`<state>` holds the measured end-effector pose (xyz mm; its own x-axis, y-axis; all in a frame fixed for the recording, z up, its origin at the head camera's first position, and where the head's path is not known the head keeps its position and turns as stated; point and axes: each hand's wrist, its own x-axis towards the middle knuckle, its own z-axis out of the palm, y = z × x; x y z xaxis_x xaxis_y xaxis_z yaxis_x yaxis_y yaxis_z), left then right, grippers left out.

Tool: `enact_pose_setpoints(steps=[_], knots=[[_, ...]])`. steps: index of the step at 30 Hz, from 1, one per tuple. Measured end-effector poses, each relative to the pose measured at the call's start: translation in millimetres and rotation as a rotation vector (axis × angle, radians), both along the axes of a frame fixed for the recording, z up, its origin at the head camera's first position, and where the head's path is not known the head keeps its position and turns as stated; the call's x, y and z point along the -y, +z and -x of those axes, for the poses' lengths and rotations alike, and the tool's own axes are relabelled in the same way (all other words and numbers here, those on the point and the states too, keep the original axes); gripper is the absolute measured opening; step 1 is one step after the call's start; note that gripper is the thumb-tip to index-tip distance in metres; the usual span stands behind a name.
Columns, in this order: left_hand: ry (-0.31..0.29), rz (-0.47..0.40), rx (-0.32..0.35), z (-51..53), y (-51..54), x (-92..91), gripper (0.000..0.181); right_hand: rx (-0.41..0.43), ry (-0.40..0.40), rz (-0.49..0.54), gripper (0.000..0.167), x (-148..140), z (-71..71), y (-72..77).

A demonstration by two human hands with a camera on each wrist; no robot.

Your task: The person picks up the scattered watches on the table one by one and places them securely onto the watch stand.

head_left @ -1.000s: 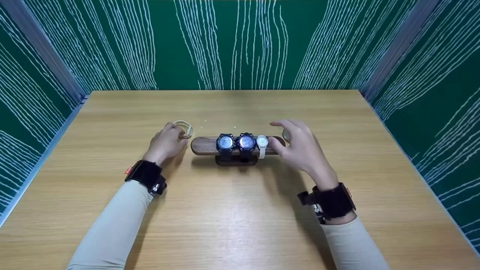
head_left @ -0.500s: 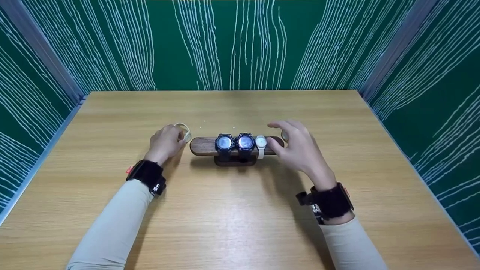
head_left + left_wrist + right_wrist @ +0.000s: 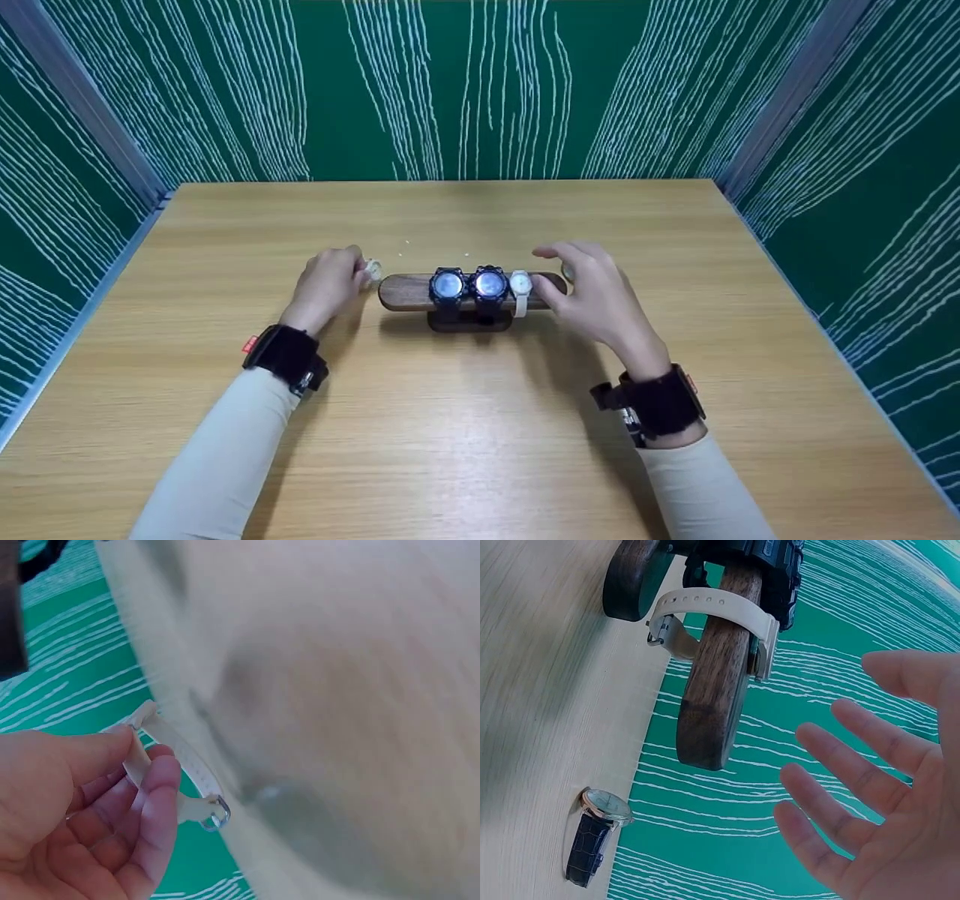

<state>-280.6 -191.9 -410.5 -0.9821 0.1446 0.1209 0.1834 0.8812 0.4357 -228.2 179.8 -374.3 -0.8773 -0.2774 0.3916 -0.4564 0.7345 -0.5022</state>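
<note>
My left hand [image 3: 324,289] pinches a white-strapped watch [image 3: 196,769] between thumb and fingers, just off the left end of a wooden watch stand [image 3: 405,292]. The left wrist view shows its looped strap and metal buckle [image 3: 217,815]; the dial is hidden there. Two black digital watches [image 3: 448,285] and a second white watch [image 3: 727,604] are wrapped around the stand's bar. Beside the bar's right end, my right hand [image 3: 600,300] has its fingers spread and holds nothing. Whether its thumb touches the bar, I cannot tell.
A dark-strapped wristwatch [image 3: 607,806] lies on the wooden table [image 3: 465,450] beyond the stand's right end, mostly hidden by the right hand in the head view. Small white specks [image 3: 407,242] lie behind the stand. Green walls with white lines [image 3: 510,90] enclose the table.
The left hand has turned the white-strapped watch, so its loop no longer stands out above the fingers. The right hand keeps its pose by the stand.
</note>
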Motion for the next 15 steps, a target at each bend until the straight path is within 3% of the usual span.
enact_pose_setpoints(steps=[7,15], knots=[[0.018,-0.099,-0.080,-10.5,21.9,-0.5,0.011,0.009,0.000,0.011,0.035,2,-2.9,2.1],[0.033,-0.212,-0.161,-36.0,56.2,-16.4,0.017,0.009,0.007,0.026,0.035,4,-8.1,6.0]])
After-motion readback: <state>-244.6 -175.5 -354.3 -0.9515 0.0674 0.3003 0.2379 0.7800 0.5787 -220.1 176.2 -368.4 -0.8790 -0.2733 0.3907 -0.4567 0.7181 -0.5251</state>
